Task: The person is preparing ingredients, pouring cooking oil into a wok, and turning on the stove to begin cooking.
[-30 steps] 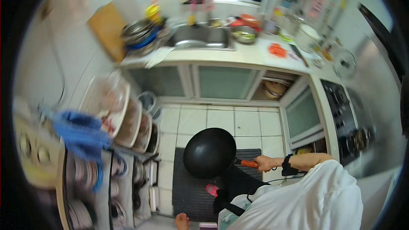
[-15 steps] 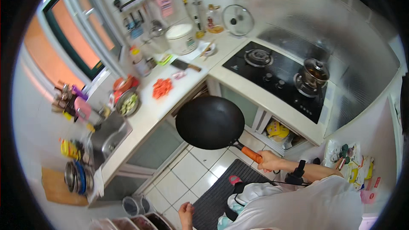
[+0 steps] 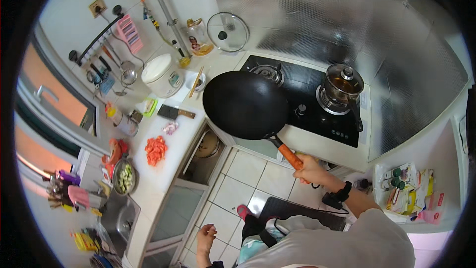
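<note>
Where wok point(image 3: 243, 106) overlaps stove point(image 3: 305, 87), burner point(image 3: 270, 72) part-hidden; right hand point(image 3: 313, 171) clenched round handle point(image 3: 289, 156); left hand point(image 3: 206, 238) loosely half-open.

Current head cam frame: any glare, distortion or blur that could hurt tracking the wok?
Head view: fisheye bowing toward the rim, black corners; also head view: streaky glare on the metal backsplash, a bright reflection on the floor tiles; same head view: wok so dark its inside shows little detail, while the right hand on its handle looks reasonably sharp.
</note>
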A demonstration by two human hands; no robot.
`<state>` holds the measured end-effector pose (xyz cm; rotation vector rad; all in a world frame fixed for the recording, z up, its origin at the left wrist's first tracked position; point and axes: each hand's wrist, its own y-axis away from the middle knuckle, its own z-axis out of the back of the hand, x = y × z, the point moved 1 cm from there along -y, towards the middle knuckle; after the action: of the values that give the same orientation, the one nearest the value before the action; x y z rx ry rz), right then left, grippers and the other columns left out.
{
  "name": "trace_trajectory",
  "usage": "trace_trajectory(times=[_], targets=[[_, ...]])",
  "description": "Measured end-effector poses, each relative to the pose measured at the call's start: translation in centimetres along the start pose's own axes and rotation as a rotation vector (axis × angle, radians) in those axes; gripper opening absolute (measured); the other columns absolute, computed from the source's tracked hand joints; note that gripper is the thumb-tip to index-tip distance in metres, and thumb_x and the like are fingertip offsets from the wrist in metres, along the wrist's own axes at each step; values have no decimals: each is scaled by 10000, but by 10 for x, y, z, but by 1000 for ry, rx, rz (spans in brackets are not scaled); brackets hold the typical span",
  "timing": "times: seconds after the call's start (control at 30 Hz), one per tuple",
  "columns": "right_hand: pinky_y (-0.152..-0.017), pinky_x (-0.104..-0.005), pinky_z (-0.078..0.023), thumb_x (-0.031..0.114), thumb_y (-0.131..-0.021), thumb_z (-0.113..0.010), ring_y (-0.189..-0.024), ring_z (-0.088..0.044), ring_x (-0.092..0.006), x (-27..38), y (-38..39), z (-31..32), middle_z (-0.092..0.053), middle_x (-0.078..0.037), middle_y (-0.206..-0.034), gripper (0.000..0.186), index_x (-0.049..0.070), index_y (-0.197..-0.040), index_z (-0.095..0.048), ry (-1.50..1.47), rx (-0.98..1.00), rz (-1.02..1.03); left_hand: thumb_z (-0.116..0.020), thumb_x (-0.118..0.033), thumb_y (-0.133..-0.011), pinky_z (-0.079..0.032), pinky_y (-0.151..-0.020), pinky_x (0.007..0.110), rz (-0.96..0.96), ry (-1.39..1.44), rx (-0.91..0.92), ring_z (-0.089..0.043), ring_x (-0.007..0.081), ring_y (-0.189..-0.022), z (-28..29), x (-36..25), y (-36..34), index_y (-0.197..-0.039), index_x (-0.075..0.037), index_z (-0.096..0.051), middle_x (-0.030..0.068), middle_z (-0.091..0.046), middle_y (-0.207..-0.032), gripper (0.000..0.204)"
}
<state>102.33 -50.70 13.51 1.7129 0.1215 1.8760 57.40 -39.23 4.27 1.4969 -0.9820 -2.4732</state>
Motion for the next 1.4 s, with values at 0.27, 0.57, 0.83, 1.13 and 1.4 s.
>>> trace_trajectory(times=[0.27, 0.57, 0.83, 1.13, 1.4], targets=[[-370, -245, -391, -38, -690, -633, -438, -516, -111, 55, -47, 18, -489, -33, -629, 359, -38, -1023, -499, 59, -254, -31, -598, -237, -871, -503, -687, 305, -121, -211, 199, -639, 203, -842, 21, -62, -119, -1098, 10, -591, 108, -652, -918, 336], [-335, -243, -379, -56, -690, -630, -423, -518, -109, 109, -112, 29, -486, -33, -622, 321, -41, -986, -505, 23, -412, -51, -617, -174, -847, -498, -734, 318, -388, -353, 302, -641, 210, -818, 36, -189, -224, -1049, 12, -604, 141, -663, -906, 276], [-343, -243, -380, -52, -706, -622, -412, -513, -111, 117, -158, 62, -485, -28, -596, 353, -50, -1038, -501, 58, -431, -107, -612, -169, -853, -492, -724, 306, -331, -359, 345, -626, 188, -807, 15, -204, -270, -1063, 14, -602, 128, -664, -919, 278], [-385, -254, -435, -7, -726, -647, -469, -544, -119, 118, -180, 99, -526, -58, -631, 487, -31, -1182, -479, 119, -377, -101, -580, -157, -883, -467, -736, 268, -212, -394, 364, -574, 136, -808, -20, -221, -274, -1088, 31, -574, 73, -625, -890, 278], [-406, -226, -429, -11, -690, -631, -468, -522, -93, 116, -183, 133, -530, -43, -718, 497, 5, -1170, -501, 209, -349, -133, -612, -161, -862, -485, -730, 287, -225, -346, 333, -615, 171, -798, -42, -222, -280, -1091, 39, -591, 139, -656, -931, 304]])
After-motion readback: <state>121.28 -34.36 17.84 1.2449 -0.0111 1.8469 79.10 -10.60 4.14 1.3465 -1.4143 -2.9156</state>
